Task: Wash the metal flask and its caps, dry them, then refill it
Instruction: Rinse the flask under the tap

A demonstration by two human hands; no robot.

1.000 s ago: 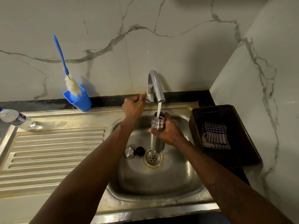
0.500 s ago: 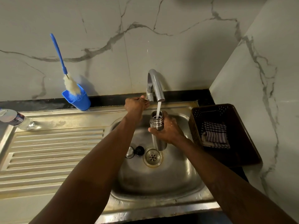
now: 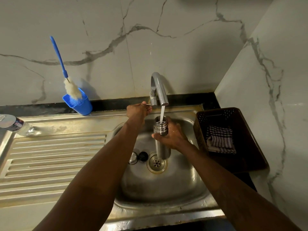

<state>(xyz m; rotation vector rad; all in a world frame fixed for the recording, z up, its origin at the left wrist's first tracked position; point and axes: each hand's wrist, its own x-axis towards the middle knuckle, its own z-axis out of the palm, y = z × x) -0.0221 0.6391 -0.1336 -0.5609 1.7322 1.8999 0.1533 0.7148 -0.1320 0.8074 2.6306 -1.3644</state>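
My right grip (image 3: 172, 136) is wrapped round the upper body of the metal flask (image 3: 162, 151), fingers curled behind it and thumb across the front. It holds the flask upright over the sink basin (image 3: 150, 189). The open mouth sits directly under the spout of the tap (image 3: 158, 85), and the water stream (image 3: 162, 114) falls straight into it. The flask's base hangs near the drain (image 3: 156, 163); I cannot tell whether it touches the basin floor.

My left grip (image 3: 137, 110) has its fingers curled on the tap lever (image 3: 149, 105) at the sink's back rim.

Both caps lie on the basin floor left of the drain. The metal cap (image 3: 133, 158) is partly hidden by my left forearm, and the black cap (image 3: 143, 155) is just beside it.

The near half of the basin shows bare steel under my forearms. On the right, the basin rim runs close along a brown basket (image 3: 250, 164) on the worktop, holding a checked cloth (image 3: 220, 139). The side wall stands just beyond it.

On the left the ribbed drainboard (image 3: 50, 155) stretches wide. A plastic bottle (image 3: 15, 124) lies at its far corner, and a blue cup (image 3: 80, 105) holding a brush (image 3: 58, 54) stands at the back edge.
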